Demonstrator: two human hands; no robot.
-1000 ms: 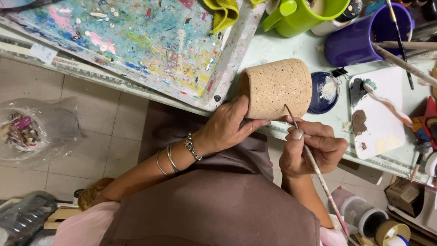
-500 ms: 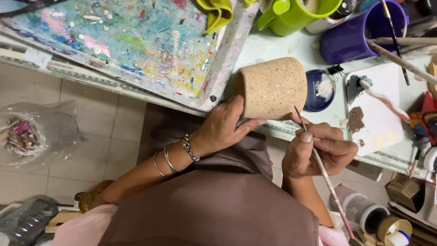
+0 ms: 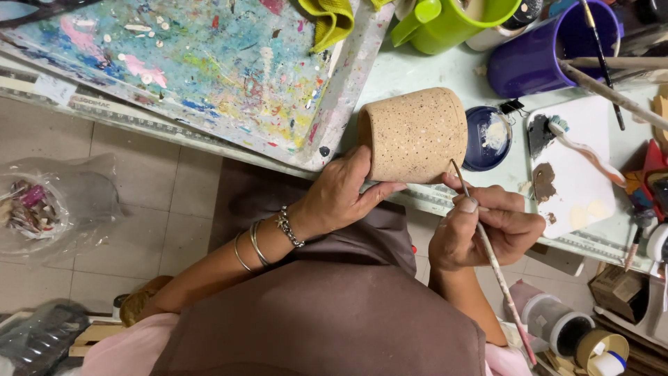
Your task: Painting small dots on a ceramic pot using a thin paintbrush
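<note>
Paint-splattered board (image 3: 188, 69) sits on the counter (image 3: 424, 73), beside the work. Left hand (image 3: 337, 198) fingers wrapped around speckled tan pot (image 3: 414, 134), held at counter edge. Right hand (image 3: 480, 230) fingers pinched shut on thin brush (image 3: 487, 251), tip at pot wall. Risk: one-handed grip slips, pot rolls, stroke smears.

Green jug (image 3: 456, 24) cut off above.

Single view: camera on my head, facing steeply down, close over my hands (image 3: 348, 198), lap, table (image 3: 424, 73) edge; floor (image 3: 139, 202) at left.
</note>
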